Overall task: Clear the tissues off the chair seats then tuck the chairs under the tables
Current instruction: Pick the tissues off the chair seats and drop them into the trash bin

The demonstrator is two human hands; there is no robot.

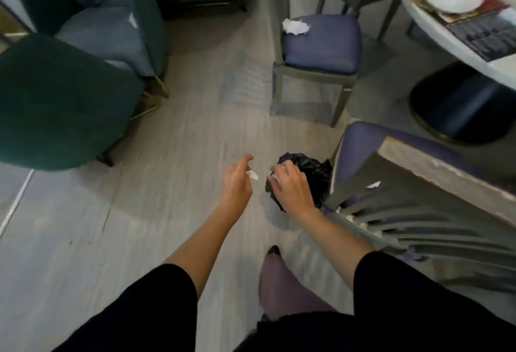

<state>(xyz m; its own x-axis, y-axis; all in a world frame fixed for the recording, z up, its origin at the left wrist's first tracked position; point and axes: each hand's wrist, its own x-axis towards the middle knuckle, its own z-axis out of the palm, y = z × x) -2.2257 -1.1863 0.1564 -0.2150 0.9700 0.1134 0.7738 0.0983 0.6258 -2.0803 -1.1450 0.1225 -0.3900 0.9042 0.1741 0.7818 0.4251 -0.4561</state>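
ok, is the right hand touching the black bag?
Touching. The head view shows the right hand with its fingers curled over the top edge of the black bag, gripping it, with no gap between them.

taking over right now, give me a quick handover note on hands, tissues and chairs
Left hand: pinches a small tissue scrap beside the bag.
Right hand: grips the black bag at its mouth.
Done: the scrap is picked up but not yet in the bag.
Left: crumpled tissue on the purple chair seat; white bit on the teal armchair; white piece on the near chair.
Then the chairs: both purple ones stand clear of the round table, untucked.
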